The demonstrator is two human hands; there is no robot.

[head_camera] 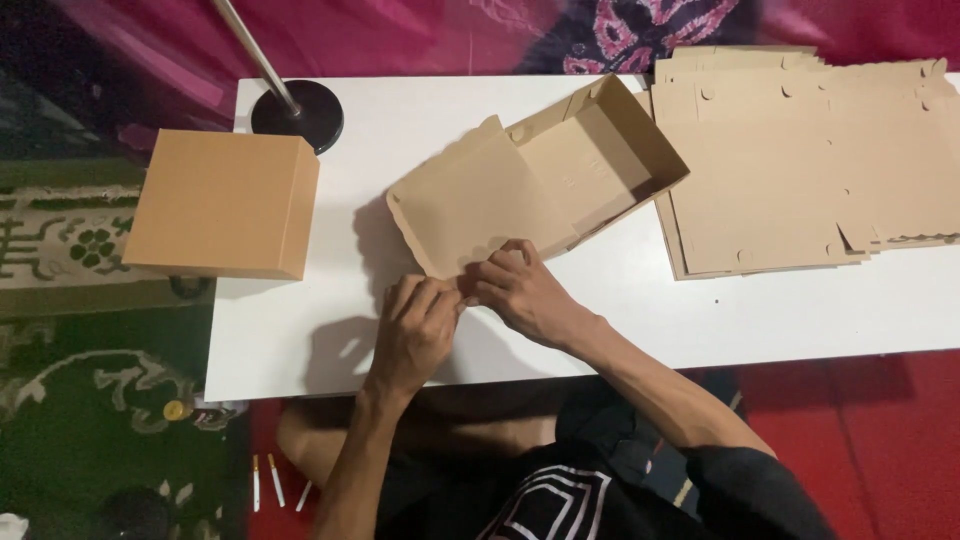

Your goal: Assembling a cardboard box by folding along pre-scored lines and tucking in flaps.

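- Head view: a half-folded brown cardboard box (545, 180) lay on the white table (700, 310), near its middle, with its lid panel tilted up toward the person and its tray part open behind.
- The left hand (415, 330) was curled at the near edge of the lid panel, fingers bent in and pinching the cardboard flap at that corner.
- The right hand (525, 295) sat just beside it, touching the left, its fingers also closed on the same lower edge of the box.
- A finished, closed cardboard box (225, 200) stood at the table's left end, partly overhanging the edge, well apart from the hands.
- A black round stand base (300, 115) with a metal pole (250, 50) rising from it stood behind that closed box.
- A stack of flat, unfolded cardboard blanks (800, 160) lay at the table's right end, just beside the open tray.
- On the floor by the person's left knee lay three small white sticks (275, 485).
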